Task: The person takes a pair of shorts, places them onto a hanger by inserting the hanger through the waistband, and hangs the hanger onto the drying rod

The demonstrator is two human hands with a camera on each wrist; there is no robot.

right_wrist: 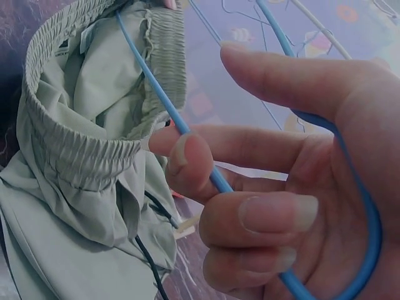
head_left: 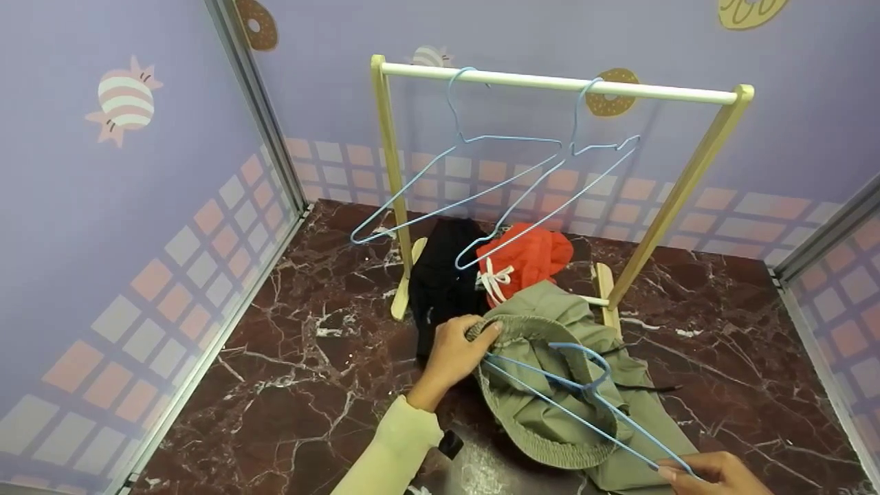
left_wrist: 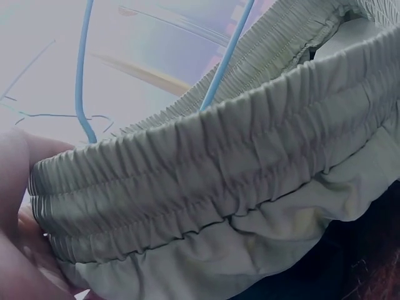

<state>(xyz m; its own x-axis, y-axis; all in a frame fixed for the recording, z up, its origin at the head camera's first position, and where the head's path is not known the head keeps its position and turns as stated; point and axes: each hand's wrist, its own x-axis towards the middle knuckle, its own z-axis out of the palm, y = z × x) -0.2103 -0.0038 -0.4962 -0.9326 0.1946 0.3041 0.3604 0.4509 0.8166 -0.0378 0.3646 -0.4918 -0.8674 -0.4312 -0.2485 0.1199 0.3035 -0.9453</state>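
Note:
Grey-green pants (head_left: 550,309) with a gathered elastic waistband (left_wrist: 187,175) and dark drawstrings lie bunched on the floor. At the waistband's left edge, my left hand (head_left: 457,350) pinches the fabric between thumb and fingers. A blue wire hanger (head_left: 608,375) crosses the waist opening, its far end inside the waistband close to the left hand. My right hand (head_left: 722,474) holds the hanger's near corner, outside the opening at lower right. In the right wrist view, fingers (right_wrist: 262,212) curl round the hanger wire.
Behind the pants stands a wooden rack (head_left: 550,81) with two blue hangers hanging from its rail. Black clothing (head_left: 443,282) and a red garment (head_left: 533,254) with white drawstring lie beneath it. Patterned walls (head_left: 192,206) enclose the dark marbled floor (head_left: 309,385).

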